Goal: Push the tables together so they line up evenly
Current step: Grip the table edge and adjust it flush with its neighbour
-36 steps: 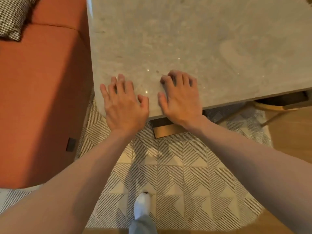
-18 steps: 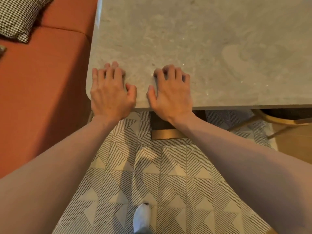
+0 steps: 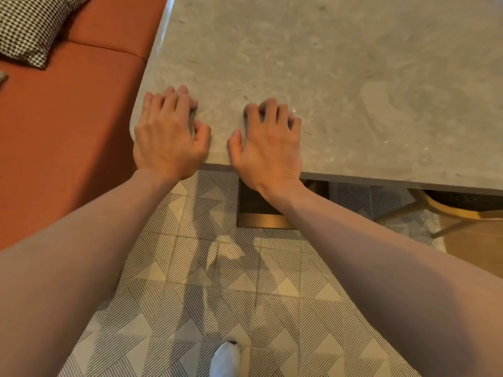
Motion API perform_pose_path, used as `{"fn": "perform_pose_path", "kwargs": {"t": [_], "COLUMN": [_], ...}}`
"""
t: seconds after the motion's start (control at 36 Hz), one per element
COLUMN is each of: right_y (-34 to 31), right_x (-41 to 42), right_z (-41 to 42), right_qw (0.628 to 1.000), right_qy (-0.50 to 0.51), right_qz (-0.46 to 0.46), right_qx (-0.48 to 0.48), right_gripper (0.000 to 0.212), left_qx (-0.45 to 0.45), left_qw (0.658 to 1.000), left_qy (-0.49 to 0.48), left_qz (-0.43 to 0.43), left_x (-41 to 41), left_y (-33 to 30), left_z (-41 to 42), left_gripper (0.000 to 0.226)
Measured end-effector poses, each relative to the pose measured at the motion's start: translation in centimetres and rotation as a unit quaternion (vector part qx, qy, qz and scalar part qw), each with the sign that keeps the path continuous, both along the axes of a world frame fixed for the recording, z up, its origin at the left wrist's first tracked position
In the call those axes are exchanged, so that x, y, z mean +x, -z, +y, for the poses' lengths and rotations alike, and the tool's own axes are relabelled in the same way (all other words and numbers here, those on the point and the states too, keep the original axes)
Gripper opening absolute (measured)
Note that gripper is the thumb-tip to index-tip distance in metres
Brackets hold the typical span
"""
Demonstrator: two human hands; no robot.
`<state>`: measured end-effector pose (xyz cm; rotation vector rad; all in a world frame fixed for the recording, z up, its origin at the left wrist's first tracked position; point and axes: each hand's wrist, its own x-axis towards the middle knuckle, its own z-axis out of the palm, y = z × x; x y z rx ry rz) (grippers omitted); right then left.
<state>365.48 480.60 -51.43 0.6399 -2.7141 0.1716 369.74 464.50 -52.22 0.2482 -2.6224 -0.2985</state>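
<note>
while both palms bear on the near edge, the push on the table is under way.

at nine o'clock sits the orange sofa (image 3: 68,126), its cushion (image 3: 32,25) up at ten; the table (image 3: 340,77) fills the view from eleven to three, its near left corner just beside the sofa. left hand (image 3: 168,134) presses that corner, fingers bent, tips on the stone, gripping nothing; right hand (image 3: 269,142) lies likewise just to its right. no second table is in view, so alignment cannot be judged; next, i think, comes a steady shove toward twelve, keeping the edge square. since half a second ago, both hands' fingers have curled more and the tabletop's near edge now tilts down toward three.
</note>
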Motion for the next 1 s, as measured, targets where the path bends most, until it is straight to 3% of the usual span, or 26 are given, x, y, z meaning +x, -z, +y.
{"fn": "perform_pose_path", "kwargs": {"t": [0.33,0.67,0.78,1.0], "right_y": [0.5,0.6,0.5,-1.7], "right_x": [-1.7,-2.1,-1.6,-1.3], "right_z": [-3.1,-3.5,-3.3,2.9], "right_qw": [1.000,1.000,1.000,0.991], "right_qy": [0.024,0.018,0.016,-0.096], "right_qz": [0.013,0.017,-0.014,-0.085], "right_qx": [-0.006,-0.001,-0.005,-0.042], "right_gripper": [0.047,0.046,0.048,0.047], "left_qx": [-0.013,-0.008,-0.038,-0.082], "left_qw": [1.000,1.000,0.999,0.992], "left_qy": [0.002,-0.007,0.003,0.009], "left_qz": [-0.009,0.000,-0.033,-0.097], "left_x": [-2.7,-2.8,-2.5,-2.3], "left_y": [0.4,0.1,0.0,-2.3], "left_z": [-3.3,-3.7,-3.6,0.7], "left_gripper": [0.048,0.048,0.043,0.039]}}
